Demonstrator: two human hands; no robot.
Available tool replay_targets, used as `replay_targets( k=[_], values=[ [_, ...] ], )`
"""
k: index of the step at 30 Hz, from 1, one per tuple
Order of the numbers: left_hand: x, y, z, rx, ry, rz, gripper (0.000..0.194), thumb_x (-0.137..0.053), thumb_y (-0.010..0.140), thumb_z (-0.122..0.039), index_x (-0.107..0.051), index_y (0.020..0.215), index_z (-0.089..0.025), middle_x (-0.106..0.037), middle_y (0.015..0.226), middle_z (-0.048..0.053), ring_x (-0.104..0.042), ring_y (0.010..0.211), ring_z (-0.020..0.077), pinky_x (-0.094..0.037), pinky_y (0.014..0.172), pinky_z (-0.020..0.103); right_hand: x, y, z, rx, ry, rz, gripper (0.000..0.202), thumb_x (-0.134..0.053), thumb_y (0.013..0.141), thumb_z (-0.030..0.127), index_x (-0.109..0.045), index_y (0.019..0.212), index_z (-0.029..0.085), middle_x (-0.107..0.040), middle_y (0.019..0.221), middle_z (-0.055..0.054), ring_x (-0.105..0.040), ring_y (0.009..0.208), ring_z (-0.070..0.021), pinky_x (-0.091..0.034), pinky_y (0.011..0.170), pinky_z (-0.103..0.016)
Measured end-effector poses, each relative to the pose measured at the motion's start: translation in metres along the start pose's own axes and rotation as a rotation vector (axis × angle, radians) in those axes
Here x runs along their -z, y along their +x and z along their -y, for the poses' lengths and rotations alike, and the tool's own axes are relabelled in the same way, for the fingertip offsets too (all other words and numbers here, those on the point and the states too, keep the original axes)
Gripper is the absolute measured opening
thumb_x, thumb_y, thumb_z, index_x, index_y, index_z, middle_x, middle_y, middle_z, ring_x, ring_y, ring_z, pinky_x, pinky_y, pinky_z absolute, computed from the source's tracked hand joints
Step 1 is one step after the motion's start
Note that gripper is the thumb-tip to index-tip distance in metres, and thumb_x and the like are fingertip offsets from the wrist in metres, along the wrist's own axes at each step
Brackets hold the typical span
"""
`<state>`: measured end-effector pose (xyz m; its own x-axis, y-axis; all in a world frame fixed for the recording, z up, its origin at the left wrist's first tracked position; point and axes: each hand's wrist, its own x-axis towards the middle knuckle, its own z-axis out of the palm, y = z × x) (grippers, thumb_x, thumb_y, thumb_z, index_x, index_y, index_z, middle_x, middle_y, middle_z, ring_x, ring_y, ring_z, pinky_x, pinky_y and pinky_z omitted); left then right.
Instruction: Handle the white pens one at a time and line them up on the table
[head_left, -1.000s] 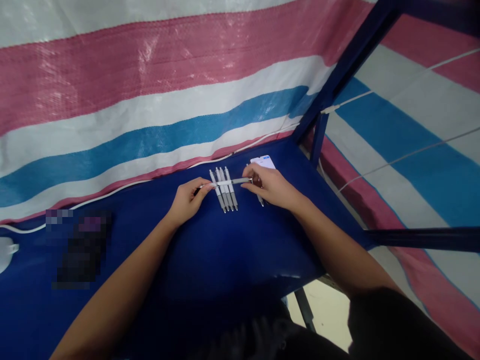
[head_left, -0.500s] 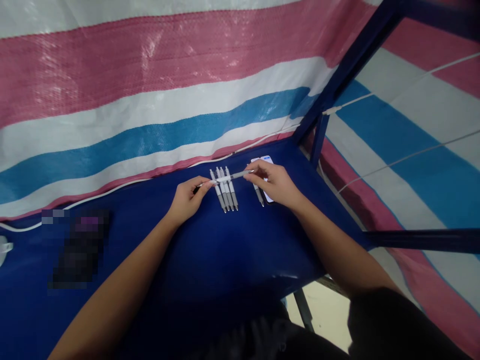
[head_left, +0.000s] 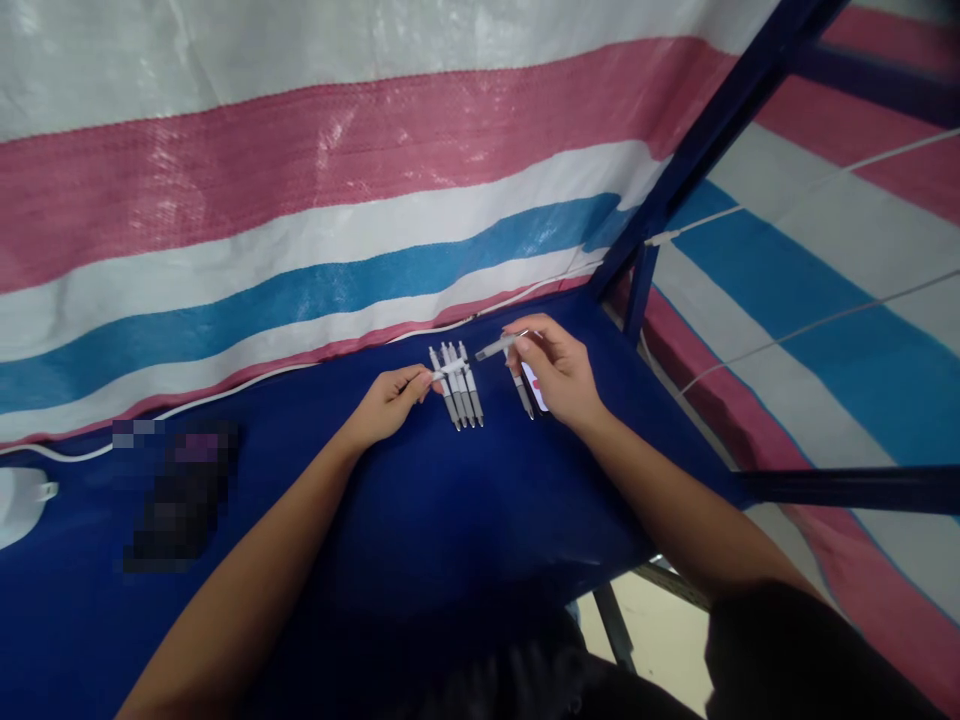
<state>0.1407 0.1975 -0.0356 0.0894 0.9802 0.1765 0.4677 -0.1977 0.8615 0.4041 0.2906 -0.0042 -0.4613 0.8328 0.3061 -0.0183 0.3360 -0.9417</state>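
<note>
Between the thumb and fingers of my left hand [head_left: 391, 402] is the white upper barrel of a pen [head_left: 451, 369], pointing right. My right hand [head_left: 556, 365] pinches the grey lower barrel of the pen [head_left: 493, 348], its tip end among my fingers. A gap separates the two parts. Below them a row of several white and grey click pens [head_left: 466, 398] lies side by side on the blue tabletop [head_left: 450, 500]. Another pen [head_left: 526, 398] lies under my right hand, alongside a phone [head_left: 537, 388] with a lit screen, partly covered by that hand.
A blurred dark object [head_left: 180, 495] lies at the left, with a white object [head_left: 21, 505] at the table's left edge. A white cable [head_left: 225, 388] runs along the back by the striped sheet [head_left: 337, 260]. A dark blue frame post [head_left: 641, 285] stands at the back right corner.
The pen held between both hands has come apart into two pieces. My right hand has drawn the grey part away to the right. The camera view has shifted slightly.
</note>
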Motion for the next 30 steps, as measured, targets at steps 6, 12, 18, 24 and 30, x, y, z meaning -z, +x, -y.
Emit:
replay_targets(
  k=[6, 12, 18, 24, 30],
  values=[
    [0.0, 0.001, 0.002, 0.004, -0.039, -0.054, 0.044, -0.056, 0.108, -0.053, -0.079, 0.092, -0.019, -0.058, 0.068, 0.0, -0.051, 0.062, 0.0133, -0.041, 0.059, 0.026, 0.008, 0.006, 0.005, 0.078, 0.037, -0.148, 0.023, -0.066, 0.104, 0.046, -0.067, 0.117, 0.027, -0.059, 0.073, 0.002, -0.06, 0.066, -0.0174, -0.052, 0.069, -0.037],
    [-0.002, 0.001, 0.002, -0.005, -0.03, -0.095, 0.035, -0.058, 0.107, -0.043, -0.08, 0.096, -0.019, -0.063, 0.074, 0.001, -0.056, 0.066, 0.0131, -0.046, 0.065, 0.026, 0.013, 0.009, 0.0, 0.042, -0.086, -0.18, 0.031, -0.065, 0.103, 0.053, -0.068, 0.12, 0.028, -0.062, 0.087, -0.001, -0.061, 0.072, -0.0176, -0.054, 0.073, -0.038],
    [-0.004, 0.0, 0.004, -0.006, -0.035, -0.084, 0.032, -0.06, 0.107, -0.042, -0.081, 0.099, -0.019, -0.064, 0.073, 0.001, -0.057, 0.064, 0.0132, -0.046, 0.063, 0.026, 0.004, 0.006, -0.01, -0.046, -0.041, -0.007, 0.03, -0.07, 0.098, 0.053, -0.068, 0.114, 0.027, -0.061, 0.081, 0.001, -0.062, 0.071, -0.0173, -0.052, 0.069, -0.036],
    [-0.008, -0.004, -0.003, -0.033, -0.042, -0.181, 0.034, -0.064, 0.106, -0.047, -0.082, 0.098, -0.02, -0.062, 0.071, 0.001, -0.055, 0.062, 0.0132, -0.044, 0.06, 0.027, -0.001, 0.002, -0.008, -0.041, -0.11, 0.028, 0.038, -0.07, 0.098, 0.062, -0.062, 0.092, 0.025, -0.064, 0.078, 0.001, -0.06, 0.069, -0.0154, -0.048, 0.07, -0.034],
    [-0.009, -0.004, -0.007, -0.016, -0.05, -0.222, 0.028, -0.07, 0.1, -0.044, -0.083, 0.096, -0.019, -0.064, 0.071, 0.0, -0.052, 0.062, 0.0129, -0.041, 0.059, 0.027, 0.001, -0.001, -0.002, -0.085, -0.322, 0.106, 0.056, -0.054, 0.105, 0.07, -0.052, 0.074, 0.024, -0.053, 0.061, 0.003, -0.05, 0.059, -0.0141, -0.038, 0.063, -0.032]
  ],
)
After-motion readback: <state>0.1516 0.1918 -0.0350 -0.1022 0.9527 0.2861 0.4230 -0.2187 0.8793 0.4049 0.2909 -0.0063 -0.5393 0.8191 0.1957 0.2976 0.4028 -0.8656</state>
